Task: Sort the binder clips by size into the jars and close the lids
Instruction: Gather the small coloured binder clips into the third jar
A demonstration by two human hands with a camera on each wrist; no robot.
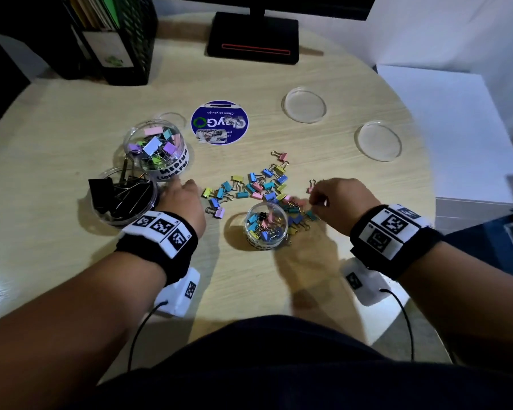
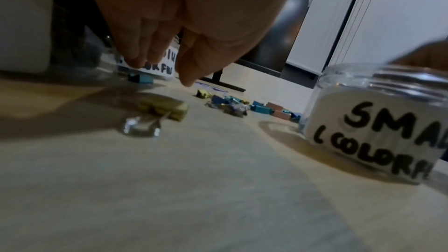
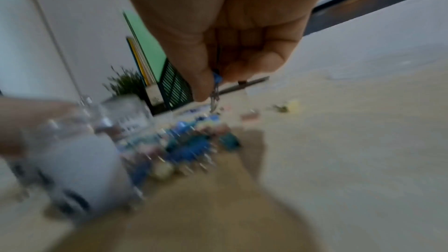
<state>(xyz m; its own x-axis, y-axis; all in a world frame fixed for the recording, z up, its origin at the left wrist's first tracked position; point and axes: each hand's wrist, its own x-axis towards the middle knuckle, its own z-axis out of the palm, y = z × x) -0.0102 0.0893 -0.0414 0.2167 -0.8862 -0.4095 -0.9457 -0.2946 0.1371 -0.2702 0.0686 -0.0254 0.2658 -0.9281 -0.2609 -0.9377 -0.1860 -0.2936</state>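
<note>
Loose small coloured binder clips (image 1: 261,184) lie in a heap at mid-table. An open small jar (image 1: 266,224) labelled "SMALL COLORFUL" (image 2: 378,122) stands in front of them, partly filled. My right hand (image 1: 316,199) hovers just right of it and pinches a small blue clip (image 3: 217,80) between thumb and fingers. My left hand (image 1: 187,193) hangs over the table with its fingers (image 2: 157,55) loose and holding nothing. It is beside the medium jar (image 1: 157,149) and the jar of large black clips (image 1: 122,196). A yellow clip (image 2: 164,109) lies under it.
Two clear lids (image 1: 305,104) (image 1: 379,139) lie at the back right, and a third lid (image 1: 172,118) lies behind the medium jar. A round blue sticker (image 1: 219,122), a monitor stand (image 1: 252,39) and a black mesh file holder (image 1: 122,39) sit further back.
</note>
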